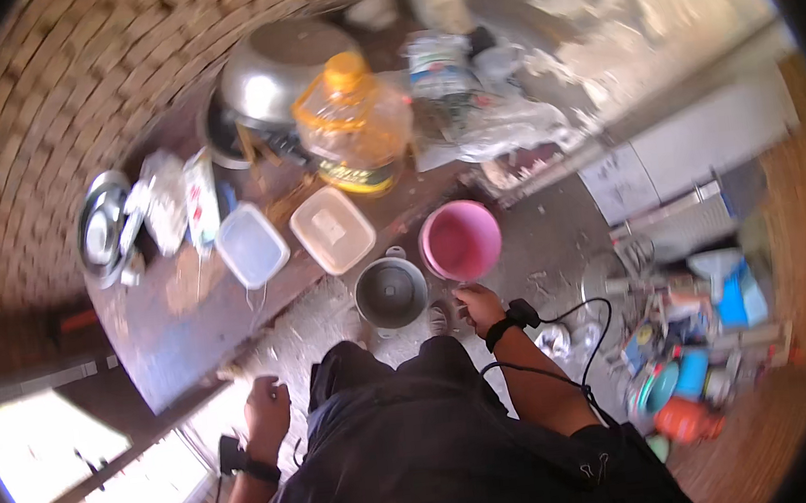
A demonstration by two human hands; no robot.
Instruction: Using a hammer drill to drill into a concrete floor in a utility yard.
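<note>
My left hand (pixel 268 410) hangs beside my left thigh, fingers loosely bent and holding nothing I can see. My right hand (pixel 480 307) is out in front of my right thigh, its fingers loosely curled and somewhat apart, with nothing visible in them. Nearest to it is a pink bucket (pixel 461 240), just beyond the fingertips; no grip on its rim shows. Left of that, a grey pot or pail (pixel 390 292) sits on the floor by my feet, and its inside looks bare.
Ahead, a dark worn table (pixel 162 323) bears a clear plastic tub (pixel 252 246), another pale tub (pixel 332 230), a yellow-capped oil jug (pixel 353 125), a large metal basin (pixel 283 64) and plastic bags (pixel 498 126). Right, a cluttered heap includes a teal basin (pixel 658 387) and orange container (pixel 687 420).
</note>
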